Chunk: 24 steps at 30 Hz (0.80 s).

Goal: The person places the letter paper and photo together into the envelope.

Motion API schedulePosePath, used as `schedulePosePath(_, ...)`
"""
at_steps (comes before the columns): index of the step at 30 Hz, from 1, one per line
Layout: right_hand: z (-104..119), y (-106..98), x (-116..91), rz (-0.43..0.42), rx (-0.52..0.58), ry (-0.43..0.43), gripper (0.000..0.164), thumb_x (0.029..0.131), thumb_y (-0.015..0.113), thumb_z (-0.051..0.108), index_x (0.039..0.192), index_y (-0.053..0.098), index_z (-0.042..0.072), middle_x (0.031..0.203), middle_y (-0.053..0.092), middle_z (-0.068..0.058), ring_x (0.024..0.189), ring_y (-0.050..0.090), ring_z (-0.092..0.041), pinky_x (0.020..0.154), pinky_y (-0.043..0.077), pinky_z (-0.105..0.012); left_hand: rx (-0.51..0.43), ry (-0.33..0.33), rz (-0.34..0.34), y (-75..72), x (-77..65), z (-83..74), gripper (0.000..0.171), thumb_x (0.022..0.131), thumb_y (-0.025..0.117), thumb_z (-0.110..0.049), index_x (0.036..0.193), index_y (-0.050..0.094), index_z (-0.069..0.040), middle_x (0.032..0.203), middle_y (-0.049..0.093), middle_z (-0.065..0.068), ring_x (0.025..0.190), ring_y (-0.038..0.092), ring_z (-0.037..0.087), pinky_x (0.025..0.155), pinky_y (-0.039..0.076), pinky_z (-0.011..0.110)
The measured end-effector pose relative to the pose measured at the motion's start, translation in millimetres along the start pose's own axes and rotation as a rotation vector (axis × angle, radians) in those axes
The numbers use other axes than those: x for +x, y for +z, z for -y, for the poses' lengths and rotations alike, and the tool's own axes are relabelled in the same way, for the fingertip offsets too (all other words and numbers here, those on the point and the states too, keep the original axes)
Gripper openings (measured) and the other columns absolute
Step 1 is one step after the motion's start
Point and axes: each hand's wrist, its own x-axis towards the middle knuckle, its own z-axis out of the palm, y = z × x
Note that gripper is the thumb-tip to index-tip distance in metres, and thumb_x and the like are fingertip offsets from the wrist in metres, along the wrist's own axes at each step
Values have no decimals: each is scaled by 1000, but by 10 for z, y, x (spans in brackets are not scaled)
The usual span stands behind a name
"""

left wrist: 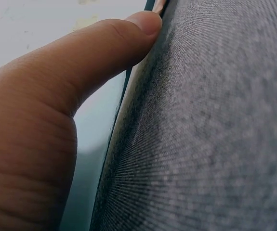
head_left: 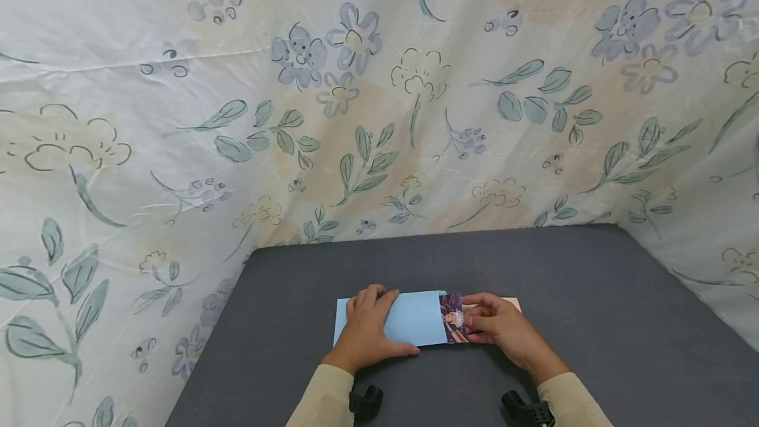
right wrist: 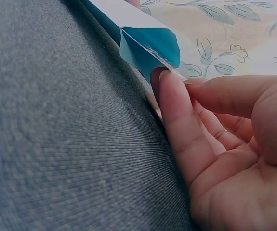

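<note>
Floral cloth (head_left: pixel 427 117) hangs beyond the grey tabletop (head_left: pixel 379 263); near its middle, your left hand (head_left: pixel 369 327) spreads over a plain pale-blue envelope (head_left: pixel 418 317), your right hand (head_left: pixel 504 329) pinching a figure-printed purple card (head_left: pixel 453 321) at the envelope's right end.

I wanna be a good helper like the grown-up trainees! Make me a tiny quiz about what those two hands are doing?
1. Pick one: which hand pinches the picture card? A) left B) right
2. True or false: the card is completely inside the envelope.
3. Fill the gap: the left hand rests on an envelope that is light ____.

Key:
1. B. The right hand pinches it.
2. False. Part of the card sticks out of the envelope's open end.
3. Blue.
</note>
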Motion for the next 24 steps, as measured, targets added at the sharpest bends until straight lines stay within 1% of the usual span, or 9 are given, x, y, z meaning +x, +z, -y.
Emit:
schedulePosePath(10, 1, 19, 1, -3, -7, 4, 47, 106, 72, 4, 146, 54, -13, 110, 67, -19, 91, 69, -25, 78, 64, -36, 8, 7, 3, 2, 3, -6, 115, 72, 88, -80, 160, 56, -14, 148, 48, 6, 137, 40, 30, 115, 24, 62)
schedulePosePath(17, -9, 42, 6, -7, -6, 0, 46, 105, 72, 4, 146, 56, -12, 110, 69, -19, 92, 72, -25, 80, 64, -36, 13, 18, -2, -1, 5, -25, 113, 73, 89, -78, 160, 57, -14, 148, 49, 7, 138, 41, 31, 115, 25, 63)
schedulePosePath(24, -13, 59, 0, -3, -13, -5, 45, 106, 65, 2, 146, 54, -14, 114, 71, -20, 94, 72, -26, 81, 64, -37, 16, 13, -1, 2, -5, -27, 113, 73, 89, -78, 160, 57, -14, 148, 49, 7, 139, 40, 31, 115, 24, 63)
